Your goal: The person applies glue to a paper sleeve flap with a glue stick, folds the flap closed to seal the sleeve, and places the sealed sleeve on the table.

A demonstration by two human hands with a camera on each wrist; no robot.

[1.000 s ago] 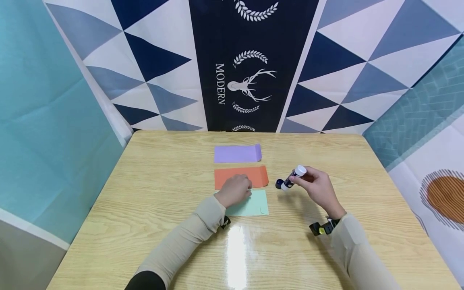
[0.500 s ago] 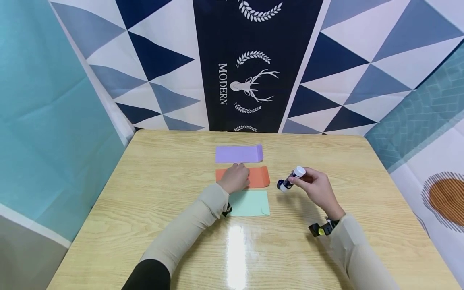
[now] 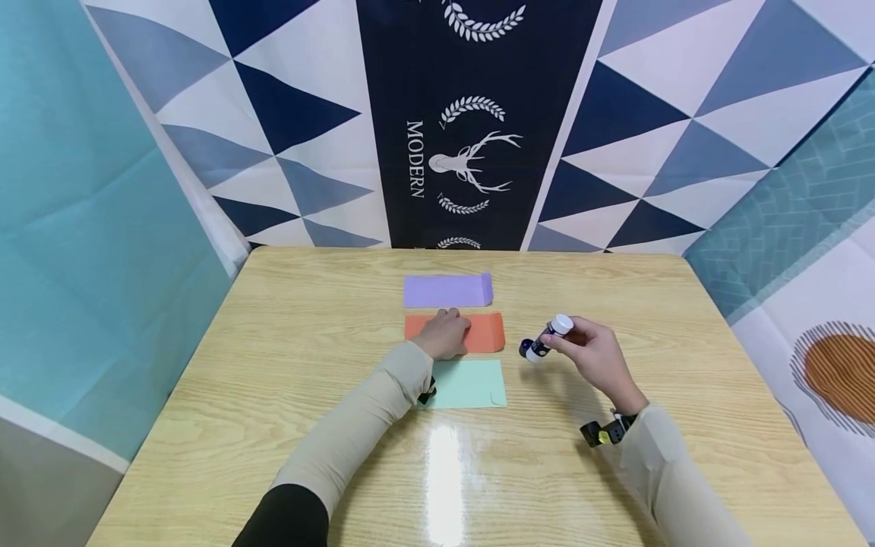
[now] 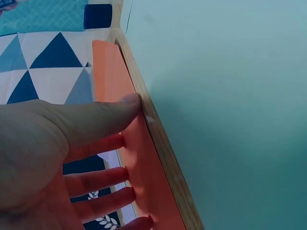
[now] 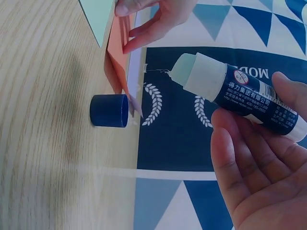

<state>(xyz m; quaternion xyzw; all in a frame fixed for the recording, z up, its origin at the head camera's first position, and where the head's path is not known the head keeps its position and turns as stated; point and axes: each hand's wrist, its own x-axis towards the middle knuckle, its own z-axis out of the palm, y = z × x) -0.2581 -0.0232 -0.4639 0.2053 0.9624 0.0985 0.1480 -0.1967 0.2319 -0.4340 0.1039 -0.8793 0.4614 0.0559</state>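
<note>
My left hand rests on the left part of the orange envelope. In the left wrist view the thumb touches the near long edge, and the spread fingers lie against the paper. A glue stick is in my right hand, pinched between thumb and fingers and tilted. The right wrist view shows its pale glue tip bare, with a thin strand trailing from it. Its dark blue cap stands on the table beside the flap end of the orange envelope.
A mint green envelope lies nearest me, partly under my left wrist. Behind the orange one lies a purple envelope. All three sit on a wooden table, backed by a patterned cloth.
My left hand has moved away from me, from the gap between the mint green and orange envelopes onto the orange envelope. The right hand holds the glue stick in nearly the same place.
</note>
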